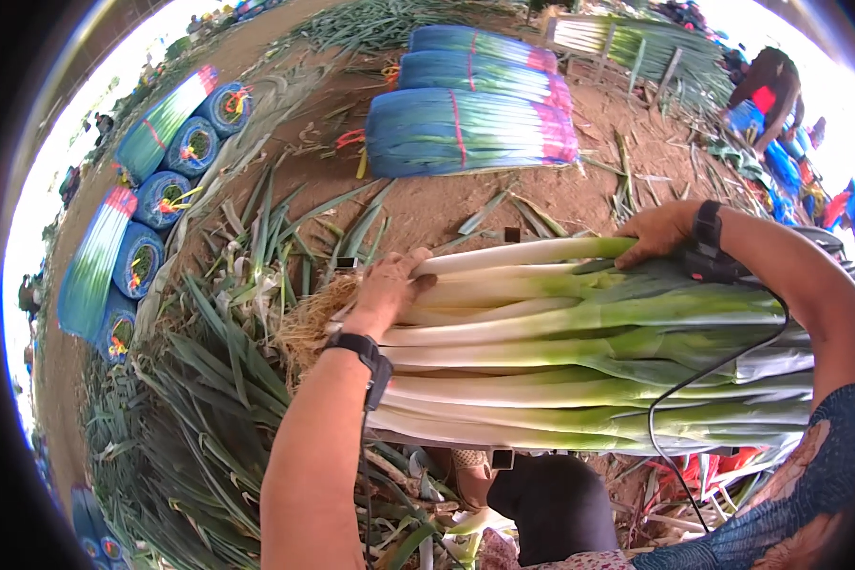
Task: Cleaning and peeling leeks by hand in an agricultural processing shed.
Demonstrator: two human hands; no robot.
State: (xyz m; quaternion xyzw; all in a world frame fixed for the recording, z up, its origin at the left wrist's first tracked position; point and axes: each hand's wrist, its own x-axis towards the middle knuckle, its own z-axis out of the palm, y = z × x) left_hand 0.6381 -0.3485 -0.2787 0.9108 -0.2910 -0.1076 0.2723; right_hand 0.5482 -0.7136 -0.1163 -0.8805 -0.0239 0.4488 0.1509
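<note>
A: Where is the top leek (527, 255)?

B: It lies along the far edge of a broad row of leeks (541, 366), white end to the left, green end to the right. The row stretches across the middle, in front of the person.

A: And the left hand (389, 285)?

B: At the white end, just beside the tangled roots (315, 313). Its fingers are curled round the shank, thumb on the near side.

A: The right hand (657, 233)?

B: Farther along the same leek, where white turns green. Its fingers are bent round the stem, grasping it as well, so the leek is held at two places.

A: Anything on the wrists?

B: A black band (363, 359) on the left, a dark strap (708, 226) on the right. A thin black cable (654, 427) loops over the leaves.

A: What carries the row?

B: Hard to say; the leeks hide most of it.

A: And round about?

B: Loose green leaves (199, 408) heaped at the left, blue-wrapped bundles (465, 133) on the brown soil (304, 204) beyond, and another person (777, 85) stooping at the upper right.
</note>
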